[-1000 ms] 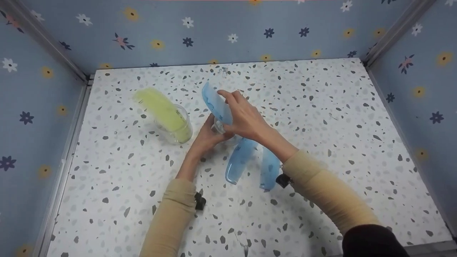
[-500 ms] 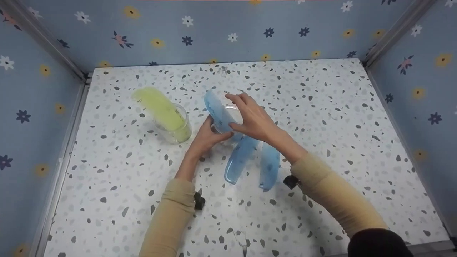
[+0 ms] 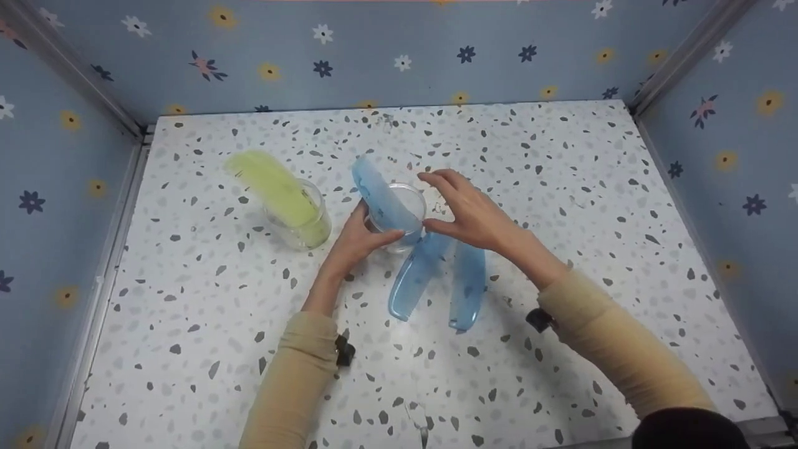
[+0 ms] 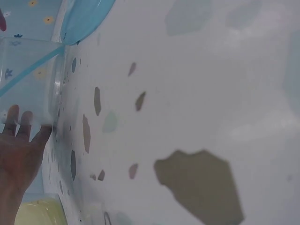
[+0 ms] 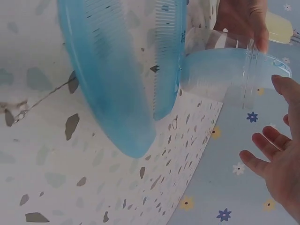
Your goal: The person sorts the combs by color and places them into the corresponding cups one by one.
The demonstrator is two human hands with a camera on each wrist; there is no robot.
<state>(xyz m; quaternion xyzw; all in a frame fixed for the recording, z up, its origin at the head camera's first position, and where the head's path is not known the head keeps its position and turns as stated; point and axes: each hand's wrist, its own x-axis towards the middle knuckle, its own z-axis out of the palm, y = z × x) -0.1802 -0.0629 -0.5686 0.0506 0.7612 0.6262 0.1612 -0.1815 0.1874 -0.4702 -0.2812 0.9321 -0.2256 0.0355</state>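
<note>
A light-blue comb (image 3: 377, 187) leans inside a clear plastic cup (image 3: 414, 196), its upper end sticking out over the rim to the left. My left hand (image 3: 355, 242) holds this cup by its side, thumb in front and fingers round the back. Just right of the cup is my right hand (image 3: 477, 215), fingers spread and holding nothing; the right wrist view shows its palm (image 5: 288, 173) bare. Two more blue combs lie on the table in front of the cup, one slanting comb (image 3: 411, 284) and one nearly straight comb (image 3: 469, 293), their teeth visible in the right wrist view.
To the left stands another clear cup (image 3: 319, 202) with a yellow-green comb (image 3: 268, 184) tilted in it. The speckled white table (image 3: 561, 187) is bordered by blue flowered panels (image 3: 424, 37) at the back and sides.
My right hand has let go of the blue comb and drawn back to the right. The comb has gone down into the cup. My left hand stays at the cup.
</note>
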